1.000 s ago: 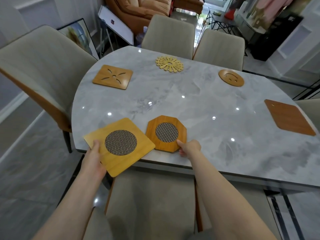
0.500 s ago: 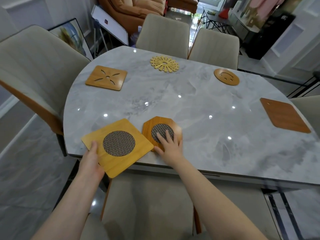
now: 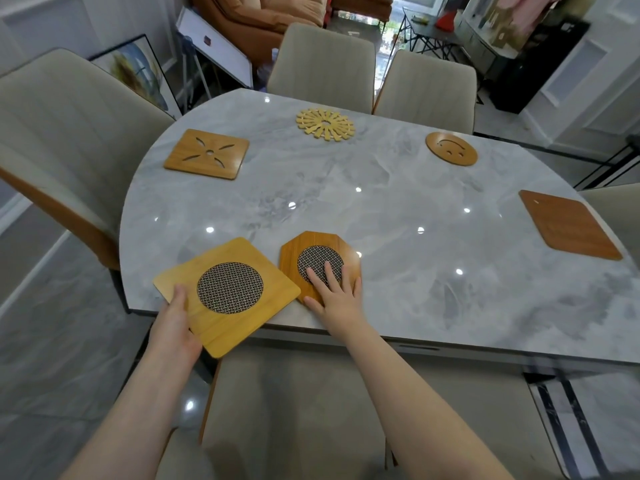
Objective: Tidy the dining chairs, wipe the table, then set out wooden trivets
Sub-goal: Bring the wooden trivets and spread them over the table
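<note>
1. Left hand [image 3: 175, 327] still grips the square mesh trivet [image 3: 227, 294], which overhangs the table [image 3: 415, 216] edge.
2. Right hand [image 3: 337, 296], earlier pinching the rim, now lies flat, fingers straight, on the octagonal trivet [image 3: 317, 249].

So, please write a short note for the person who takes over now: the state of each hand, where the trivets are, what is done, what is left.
Left hand: grips the light square wooden trivet with mesh centre, which overhangs the near edge of the grey marble table.
Right hand: fingers flat on the dark octagonal wooden trivet with mesh centre.
Done: four other trivets lie apart on the table.
Left: set these two in place.
</note>
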